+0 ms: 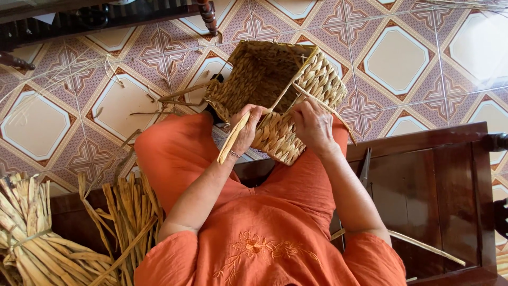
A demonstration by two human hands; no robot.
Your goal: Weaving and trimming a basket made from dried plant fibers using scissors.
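Note:
A square woven straw basket (275, 79) rests tilted on my lap, its opening facing away from me. My left hand (246, 127) grips a pale flat straw strand (264, 114) that runs up across the basket's rim. My right hand (312, 124) is closed on another strand (328, 108) at the basket's near wall, fingers pressed against the weave. I wear orange clothes and sit on a dark wooden bench (434, 185).
Bundles of dried straw (37, 238) and loose strips (127, 212) lie at my left. Scissors (365, 169) rest on the bench by my right arm. Patterned floor tiles (397, 58) spread ahead, with dark wooden furniture legs (209, 16) at top left.

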